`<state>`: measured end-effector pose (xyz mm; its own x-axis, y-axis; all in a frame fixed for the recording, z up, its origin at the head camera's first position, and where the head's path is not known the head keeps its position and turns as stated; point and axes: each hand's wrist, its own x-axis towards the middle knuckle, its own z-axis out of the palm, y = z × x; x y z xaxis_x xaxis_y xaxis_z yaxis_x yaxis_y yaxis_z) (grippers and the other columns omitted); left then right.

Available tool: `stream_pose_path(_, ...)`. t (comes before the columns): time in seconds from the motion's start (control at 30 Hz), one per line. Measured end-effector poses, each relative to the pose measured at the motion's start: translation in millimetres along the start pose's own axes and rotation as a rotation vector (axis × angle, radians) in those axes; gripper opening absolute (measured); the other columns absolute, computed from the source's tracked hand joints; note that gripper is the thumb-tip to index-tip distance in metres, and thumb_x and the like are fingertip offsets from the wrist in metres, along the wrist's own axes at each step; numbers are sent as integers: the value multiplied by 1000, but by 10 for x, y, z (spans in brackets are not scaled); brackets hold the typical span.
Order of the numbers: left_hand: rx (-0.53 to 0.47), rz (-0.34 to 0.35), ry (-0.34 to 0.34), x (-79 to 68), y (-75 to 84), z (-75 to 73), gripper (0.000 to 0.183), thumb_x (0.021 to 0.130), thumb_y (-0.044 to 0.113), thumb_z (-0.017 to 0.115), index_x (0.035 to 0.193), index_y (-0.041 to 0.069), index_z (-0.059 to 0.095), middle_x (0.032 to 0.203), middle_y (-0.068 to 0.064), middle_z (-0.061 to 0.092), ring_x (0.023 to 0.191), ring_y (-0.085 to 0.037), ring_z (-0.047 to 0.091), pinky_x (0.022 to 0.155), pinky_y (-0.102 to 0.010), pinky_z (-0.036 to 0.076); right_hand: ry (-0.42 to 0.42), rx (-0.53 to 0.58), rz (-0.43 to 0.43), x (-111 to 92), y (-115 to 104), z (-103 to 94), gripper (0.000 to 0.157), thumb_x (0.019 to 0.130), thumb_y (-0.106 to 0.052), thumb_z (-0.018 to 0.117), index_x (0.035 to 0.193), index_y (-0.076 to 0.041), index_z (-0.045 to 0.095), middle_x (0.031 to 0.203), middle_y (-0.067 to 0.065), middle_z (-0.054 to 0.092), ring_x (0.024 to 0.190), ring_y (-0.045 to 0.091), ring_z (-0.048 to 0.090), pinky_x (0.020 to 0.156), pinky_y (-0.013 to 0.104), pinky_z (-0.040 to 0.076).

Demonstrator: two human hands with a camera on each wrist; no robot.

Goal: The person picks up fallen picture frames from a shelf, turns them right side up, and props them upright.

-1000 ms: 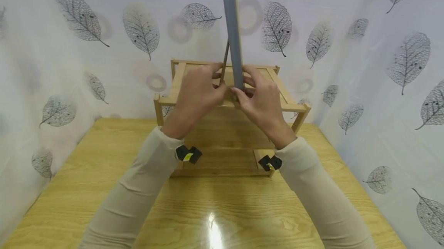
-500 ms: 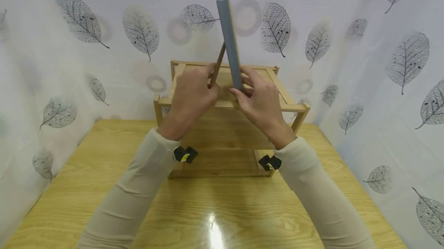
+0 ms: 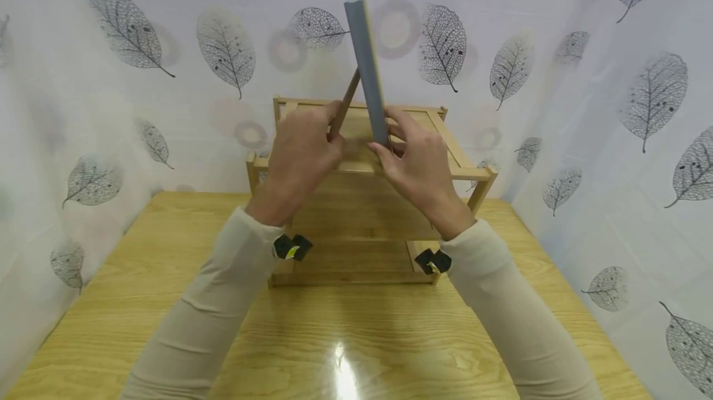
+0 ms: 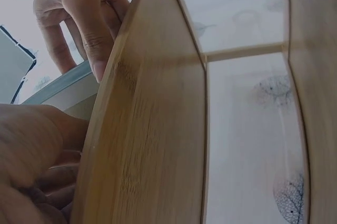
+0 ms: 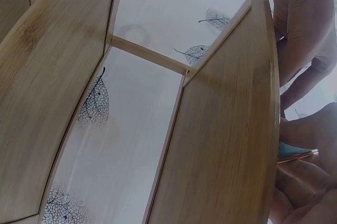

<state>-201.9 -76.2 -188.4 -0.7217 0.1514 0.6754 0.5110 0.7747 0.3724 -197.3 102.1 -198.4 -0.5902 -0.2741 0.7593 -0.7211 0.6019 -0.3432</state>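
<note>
A blue-grey picture frame (image 3: pixel 365 65), seen edge-on in the head view, stands tilted to the left above the top of a wooden shelf rack (image 3: pixel 356 202). My right hand (image 3: pixel 420 161) holds its lower end between thumb and fingers. A thin brown back leg (image 3: pixel 346 100) slants down and left from the frame's middle. My left hand (image 3: pixel 303 155) pinches this leg near its lower end. In the left wrist view the rack's wooden board (image 4: pixel 152 108) covers much of the held pieces. Only a bit of blue (image 5: pixel 295 150) shows between fingers in the right wrist view.
The two-tier rack stands on a wood-grain table (image 3: pixel 345 338). Its raised corner posts (image 3: pixel 484 192) and rails surround the top. White leaf-patterned sheeting (image 3: pixel 184 96) rises behind and on both sides.
My left hand has moved left with the lower end of the brown leg, widening the angle between leg and frame. The frame's top has tipped left. My right hand has barely moved.
</note>
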Motion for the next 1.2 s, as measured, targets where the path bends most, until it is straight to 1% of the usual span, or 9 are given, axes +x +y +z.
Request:
stream_pose_path(0.17, 0, 13, -14, -3, -44, -16, 23, 77, -4, 60, 95, 8, 68, 86, -7, 72, 73, -20, 65, 66, -37, 53, 5, -21, -4, 4, -6, 4, 45, 79, -7, 76, 119, 0, 58, 104, 17, 69, 93, 23, 68, 70, 19, 55)
stream_pose_path(0.33, -15, 17, -36, -16, -72, -23, 29, 81, 0, 60, 107, 7, 68, 100, -10, 71, 86, -23, 70, 72, -38, 57, 10, -41, -4, 8, -9, 12, 44, 79, -8, 76, 118, 0, 58, 103, 18, 69, 90, 23, 69, 69, 19, 55)
stream_pose_path(0.5, -6, 21, -35, -34, -87, -47, 28, 83, 5, 64, 110, 8, 67, 102, -12, 70, 85, -24, 70, 70, -43, 56, 19, -56, -11, 7, -8, 21, 44, 79, -9, 76, 118, 1, 58, 101, 17, 69, 91, 23, 68, 68, 20, 55)
stream_pose_path(0.63, 18, 20, -42, -58, -62, -105, 29, 84, 7, 64, 112, 7, 67, 103, -13, 70, 83, -24, 71, 69, -42, 56, 25, -70, -12, 5, -11, 27, 44, 79, -10, 77, 117, 0, 58, 100, 17, 70, 91, 23, 68, 68, 21, 55)
stream_pose_path(0.8, 45, 30, 19, -113, 41, -239, 32, 83, 3, 61, 115, 4, 66, 100, -13, 71, 85, -26, 70, 70, -42, 55, 27, -68, -17, 6, -18, 29, 44, 79, -9, 77, 117, 1, 58, 100, 18, 69, 91, 24, 68, 68, 21, 55)
stream_pose_path(0.9, -10, 51, 80, -130, 113, -281, 27, 85, 5, 59, 110, 3, 68, 98, -12, 71, 79, -23, 70, 66, -37, 55, 25, -75, -18, 7, -23, 23, 44, 79, -10, 76, 117, 1, 58, 100, 19, 69, 91, 25, 69, 67, 21, 55)
stream_pose_path(1.0, -122, 59, 113, -121, 177, -270, 24, 86, 9, 58, 106, 2, 70, 95, -12, 72, 71, -16, 70, 61, -29, 55, 22, -86, -14, 7, -24, 19, 43, 79, -10, 76, 117, 1, 58, 100, 19, 69, 90, 25, 69, 67, 23, 56)
stream_pose_path(1.07, -205, 39, 97, -107, 220, -246, 27, 87, 15, 59, 109, 3, 69, 98, -11, 72, 71, -13, 70, 60, -25, 56, 21, -95, -15, 8, -25, 16, 43, 80, -12, 76, 117, 0, 58, 100, 18, 69, 90, 24, 69, 66, 24, 56)
stream_pose_path(1.2, -341, -19, 15, -58, 296, -162, 41, 88, 27, 63, 121, 3, 62, 109, -10, 69, 77, -11, 70, 60, -18, 54, 25, -129, -24, 7, -20, 15, 41, 81, -12, 74, 117, -1, 59, 104, 16, 69, 90, 24, 69, 67, 28, 57)
